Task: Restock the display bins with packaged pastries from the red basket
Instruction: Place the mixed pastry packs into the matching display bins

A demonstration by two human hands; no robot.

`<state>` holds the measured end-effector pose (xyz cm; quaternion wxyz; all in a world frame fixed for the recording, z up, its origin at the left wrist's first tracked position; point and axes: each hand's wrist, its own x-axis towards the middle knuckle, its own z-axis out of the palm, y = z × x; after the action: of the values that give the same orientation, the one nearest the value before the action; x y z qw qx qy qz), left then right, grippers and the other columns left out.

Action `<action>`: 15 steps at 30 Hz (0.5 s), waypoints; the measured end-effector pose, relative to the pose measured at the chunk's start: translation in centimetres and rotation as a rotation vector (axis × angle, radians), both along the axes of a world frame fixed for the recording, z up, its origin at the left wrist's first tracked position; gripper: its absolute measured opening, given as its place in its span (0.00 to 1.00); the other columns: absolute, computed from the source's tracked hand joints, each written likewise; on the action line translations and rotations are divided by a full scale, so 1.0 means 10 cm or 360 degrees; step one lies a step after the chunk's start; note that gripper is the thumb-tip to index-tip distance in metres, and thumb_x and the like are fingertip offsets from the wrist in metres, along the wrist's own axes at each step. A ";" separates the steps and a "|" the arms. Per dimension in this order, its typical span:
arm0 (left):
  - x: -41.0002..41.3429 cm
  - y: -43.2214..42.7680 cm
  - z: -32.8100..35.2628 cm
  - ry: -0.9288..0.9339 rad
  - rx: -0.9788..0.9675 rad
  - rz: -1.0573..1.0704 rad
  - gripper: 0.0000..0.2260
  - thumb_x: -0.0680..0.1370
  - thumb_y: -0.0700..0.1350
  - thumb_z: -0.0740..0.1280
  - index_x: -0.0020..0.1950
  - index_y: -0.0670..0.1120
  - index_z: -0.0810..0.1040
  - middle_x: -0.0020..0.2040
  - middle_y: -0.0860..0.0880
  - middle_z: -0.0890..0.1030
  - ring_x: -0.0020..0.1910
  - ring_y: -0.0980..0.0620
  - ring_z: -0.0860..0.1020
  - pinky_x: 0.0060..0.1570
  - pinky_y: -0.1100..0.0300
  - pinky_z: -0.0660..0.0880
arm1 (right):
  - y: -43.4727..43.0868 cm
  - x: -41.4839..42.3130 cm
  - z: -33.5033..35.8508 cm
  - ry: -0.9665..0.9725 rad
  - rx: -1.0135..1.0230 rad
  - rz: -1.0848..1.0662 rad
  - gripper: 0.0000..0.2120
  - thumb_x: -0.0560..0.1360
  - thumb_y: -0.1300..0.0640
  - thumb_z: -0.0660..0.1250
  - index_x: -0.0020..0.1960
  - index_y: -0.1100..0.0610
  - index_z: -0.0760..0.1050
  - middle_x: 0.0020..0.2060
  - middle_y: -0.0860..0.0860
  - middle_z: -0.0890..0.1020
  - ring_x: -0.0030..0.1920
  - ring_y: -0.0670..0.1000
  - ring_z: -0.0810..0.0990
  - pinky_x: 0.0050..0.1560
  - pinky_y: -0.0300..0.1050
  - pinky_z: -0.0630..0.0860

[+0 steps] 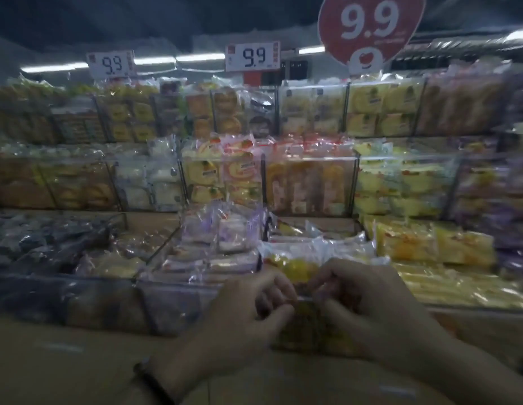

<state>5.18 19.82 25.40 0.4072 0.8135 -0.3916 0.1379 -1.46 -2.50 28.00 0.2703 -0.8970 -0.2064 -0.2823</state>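
Left hand (254, 305) and right hand (365, 302) both pinch a yellow pastry pack (298, 271) between them; next, I reckon, it settles into the bin (265, 232) just beyond the fingers.

Two hands at lower centre: left hand (248, 302) and right hand (362, 299). One yellow packet (295, 270) between them. One dark wristband (149, 372), lower left. Three tiers of display bins (311, 158) across the middle; packets inside too many and too blurred to count. Two white price cards up top: left card (111, 64), middle card (252, 56). One round red sign (371, 24), upper right.
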 end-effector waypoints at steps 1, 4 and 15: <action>-0.17 -0.11 -0.14 0.0054 0.0071 -0.0093 0.06 0.78 0.43 0.74 0.48 0.53 0.80 0.39 0.52 0.81 0.33 0.58 0.78 0.33 0.65 0.72 | -0.05 -0.13 -0.13 0.0029 -0.0018 0.0058 0.06 0.75 0.55 0.72 0.45 0.44 0.79 0.33 0.43 0.82 0.32 0.44 0.80 0.31 0.37 0.71; -0.55 -0.42 -0.62 0.0262 0.0297 -0.0334 0.06 0.78 0.44 0.73 0.46 0.53 0.78 0.37 0.54 0.81 0.34 0.60 0.80 0.35 0.62 0.74 | -0.27 -0.51 -0.62 0.0223 0.0006 0.0121 0.08 0.75 0.61 0.71 0.43 0.48 0.78 0.32 0.45 0.80 0.31 0.46 0.80 0.30 0.45 0.73; -0.39 -1.23 -2.35 0.0974 0.1986 -0.0707 0.18 0.84 0.62 0.61 0.70 0.56 0.77 0.60 0.58 0.80 0.57 0.55 0.79 0.61 0.51 0.79 | -1.14 -1.04 -3.21 0.1545 0.0145 -0.0425 0.06 0.78 0.56 0.71 0.43 0.49 0.82 0.37 0.44 0.86 0.35 0.43 0.84 0.44 0.45 0.82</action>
<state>1.30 7.55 1.85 -0.0228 0.7976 -0.4218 -0.4306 -11.90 -13.94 -4.13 0.3356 -0.9307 0.0720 0.1264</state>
